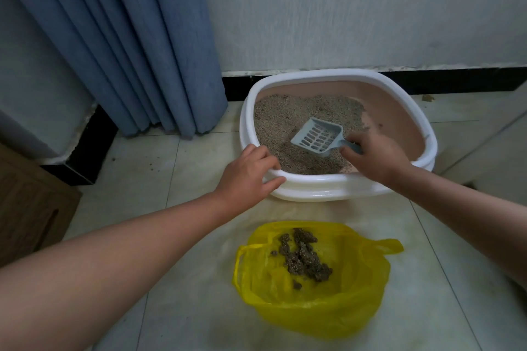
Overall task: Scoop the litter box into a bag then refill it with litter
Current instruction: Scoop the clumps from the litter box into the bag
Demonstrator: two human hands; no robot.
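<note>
**Scoop in the litter, clumps already in the bag**

The right hand (376, 158) grips the handle of a grey-blue slotted scoop (318, 137), its fingers (352, 148) curled tight around the handle so that most of it is hidden. The scoop's blade reaches out beyond those fingers, toward the left, and rests on the litter (288, 122) inside the litter box (313, 188), with nothing visible in its tray.

The left hand (248, 174) lies on the box's near-left rim. Its fingers (269, 161) are loosely spread and draped over the white edge, the thumb against the outer wall, holding the rim rather than lifting anything.

The box is white outside and pink inside; litter covers the left part of its bottom, while bare pink shows on the side past the right fingers.

Nearer the person than both hands, a yellow plastic bag (313, 305) lies open on the tiled floor (159, 168), with dark clumps (303, 255) gathered inside it. A blue curtain (119, 37) hangs well left of the left fingers.
</note>
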